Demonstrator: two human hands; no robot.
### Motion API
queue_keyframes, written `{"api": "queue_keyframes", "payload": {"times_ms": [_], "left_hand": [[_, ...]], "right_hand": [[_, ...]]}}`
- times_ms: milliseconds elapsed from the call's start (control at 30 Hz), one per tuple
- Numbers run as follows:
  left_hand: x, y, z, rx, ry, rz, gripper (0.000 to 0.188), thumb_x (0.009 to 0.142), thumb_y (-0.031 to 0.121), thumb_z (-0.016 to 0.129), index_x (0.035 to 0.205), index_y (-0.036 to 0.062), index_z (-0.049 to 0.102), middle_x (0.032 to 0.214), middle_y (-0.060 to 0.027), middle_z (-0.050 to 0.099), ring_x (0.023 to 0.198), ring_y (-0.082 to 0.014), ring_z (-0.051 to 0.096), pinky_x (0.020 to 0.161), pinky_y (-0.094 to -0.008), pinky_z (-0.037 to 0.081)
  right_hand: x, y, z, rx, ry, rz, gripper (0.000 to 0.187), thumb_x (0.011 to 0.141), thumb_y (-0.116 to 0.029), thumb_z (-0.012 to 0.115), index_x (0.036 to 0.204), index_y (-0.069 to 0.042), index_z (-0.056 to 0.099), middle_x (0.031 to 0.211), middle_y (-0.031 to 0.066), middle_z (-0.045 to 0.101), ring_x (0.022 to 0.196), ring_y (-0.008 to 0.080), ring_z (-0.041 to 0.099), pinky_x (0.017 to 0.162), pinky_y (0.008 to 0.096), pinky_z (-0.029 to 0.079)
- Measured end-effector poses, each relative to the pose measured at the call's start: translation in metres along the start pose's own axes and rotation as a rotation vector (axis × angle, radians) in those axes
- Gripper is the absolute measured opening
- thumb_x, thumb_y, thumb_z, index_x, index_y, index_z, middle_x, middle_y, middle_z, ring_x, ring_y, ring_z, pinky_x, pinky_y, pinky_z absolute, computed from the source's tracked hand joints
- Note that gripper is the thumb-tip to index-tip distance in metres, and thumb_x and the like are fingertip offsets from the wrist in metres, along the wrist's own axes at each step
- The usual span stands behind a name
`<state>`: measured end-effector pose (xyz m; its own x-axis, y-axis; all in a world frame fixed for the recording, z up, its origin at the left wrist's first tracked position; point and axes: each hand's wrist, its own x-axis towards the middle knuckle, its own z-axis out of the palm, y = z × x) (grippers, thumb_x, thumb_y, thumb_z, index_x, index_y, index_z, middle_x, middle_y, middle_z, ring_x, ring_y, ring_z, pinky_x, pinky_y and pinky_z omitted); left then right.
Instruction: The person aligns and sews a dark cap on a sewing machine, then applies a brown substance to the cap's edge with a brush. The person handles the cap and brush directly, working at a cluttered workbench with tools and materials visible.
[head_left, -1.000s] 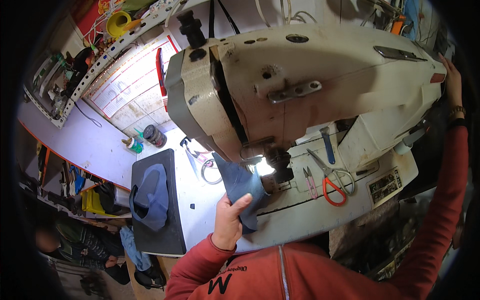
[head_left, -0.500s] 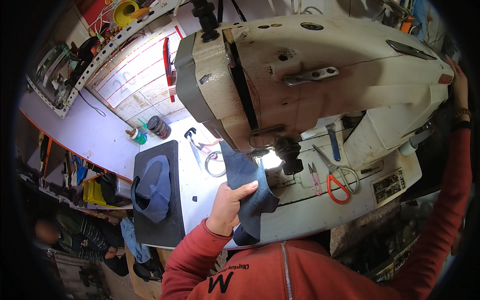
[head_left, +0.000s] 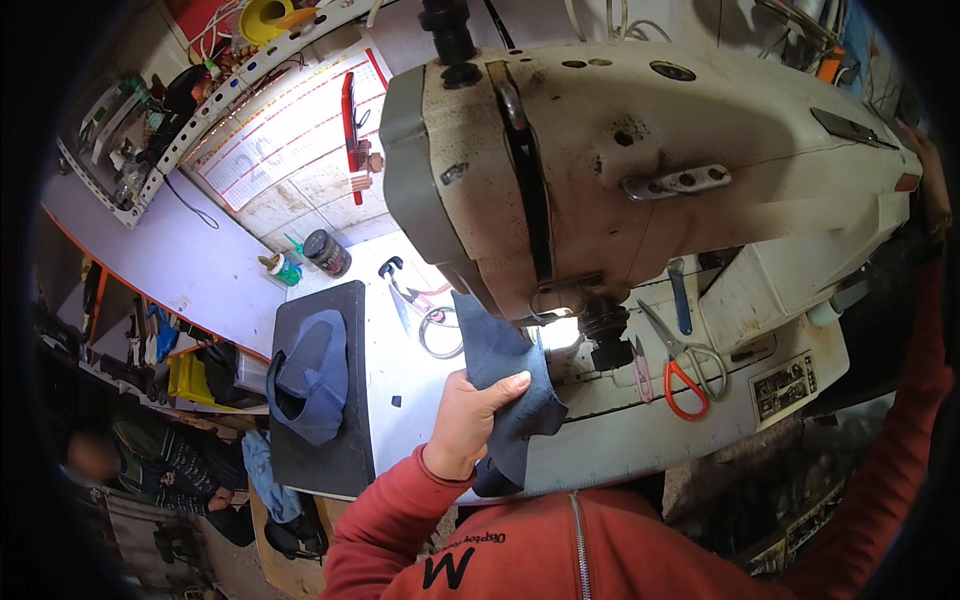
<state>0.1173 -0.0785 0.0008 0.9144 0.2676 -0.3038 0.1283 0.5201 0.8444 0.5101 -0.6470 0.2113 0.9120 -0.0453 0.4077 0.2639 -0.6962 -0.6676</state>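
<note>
My left hand pinches a dark blue piece of fabric or leather, thumb on top and fingers hidden underneath. The far end of the piece lies under the head of a worn cream sewing machine, and its near part hangs toward the bed's front edge. The needle area is mostly hidden behind the machine head. At the far right, my right hand reaches to the end of the machine; it is in shadow and its fingers are not clear.
Red-handled scissors, small pink thread snips and a blue-handled tool lie on the bed. Left of the work, a sewn blue piece rests on a black board. A dark jar stands behind. Another person sits lower left.
The view has shifted, so the machine and table sit slightly farther right and lower. My left hand still grips the blue piece; my right hand stays by the machine's end.
</note>
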Motion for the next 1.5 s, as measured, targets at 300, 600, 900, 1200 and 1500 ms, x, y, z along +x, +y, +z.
{"api": "queue_keyframes", "payload": {"times_ms": [300, 600, 900, 1200, 1500], "left_hand": [[0.002, 0.0, 0.001, -0.007, -0.034, 0.019, 0.019, 0.083, -0.001, 0.064, 0.102, -0.0035, 0.061, 0.089, -0.0084, 0.067, 0.074, -0.0156, 0.065, 0.068, -0.0282, 0.055], [0.004, 0.0, 0.002, -0.059, -0.002, 0.009, 0.019, 0.081, -0.004, 0.064, 0.1, -0.0038, 0.06, 0.087, -0.0097, 0.066, 0.071, -0.0184, 0.066, 0.066, -0.0294, 0.056], [-0.008, -0.003, -0.018, -0.13, -0.009, -0.102, 0.026, 0.081, -0.004, 0.062, 0.107, -0.0048, 0.057, 0.093, -0.0111, 0.066, 0.077, -0.0199, 0.067, 0.074, -0.0325, 0.056], [-0.038, -0.027, -0.036, -0.138, -0.007, -0.043, 0.034, 0.079, -0.005, 0.064, 0.113, -0.0014, 0.056, 0.1, -0.0095, 0.066, 0.087, -0.0193, 0.065, 0.081, -0.0315, 0.053], [-0.055, -0.025, -0.05, 0.041, 0.018, 0.04, 0.033, 0.075, -0.007, 0.069, 0.107, -0.0009, 0.063, 0.1, -0.007, 0.068, 0.089, -0.0163, 0.064, 0.083, -0.0286, 0.049]], "right_hand": [[0.01, 0.019, -0.009, -0.354, -0.055, -0.346, 0.033, 0.089, -0.016, 0.053, 0.117, 0.0, 0.057, 0.11, 0.0188, 0.061, 0.095, 0.026, 0.06, 0.085, 0.0323, 0.046], [0.031, 0.044, -0.025, -0.508, -0.011, -0.203, 0.048, 0.086, -0.003, 0.051, 0.134, -0.008, 0.048, 0.121, 0.0177, 0.059, 0.104, 0.0272, 0.061, 0.094, 0.0308, 0.045], [-0.146, -0.092, 0.054, 0.071, 0.69, -0.451, 0.032, 0.092, -0.013, 0.056, 0.111, 0.012, 0.055, 0.11, 0.021, 0.059, 0.097, 0.026, 0.054, 0.091, 0.0354, 0.042], [-0.42, -0.198, 0.315, 1.065, -0.966, 0.269, 0.025, 0.089, -0.006, 0.058, 0.111, 0.002, 0.061, 0.098, 0.0068, 0.066, 0.088, 0.0137, 0.063, 0.076, 0.0245, 0.05], [-0.433, -0.22, 0.348, 1.381, -1.521, 0.789, 0.02, 0.093, -0.014, 0.058, 0.109, -0.002, 0.057, 0.082, -0.0007, 0.057, 0.068, 0.0071, 0.055, 0.058, 0.0201, 0.043]]}}
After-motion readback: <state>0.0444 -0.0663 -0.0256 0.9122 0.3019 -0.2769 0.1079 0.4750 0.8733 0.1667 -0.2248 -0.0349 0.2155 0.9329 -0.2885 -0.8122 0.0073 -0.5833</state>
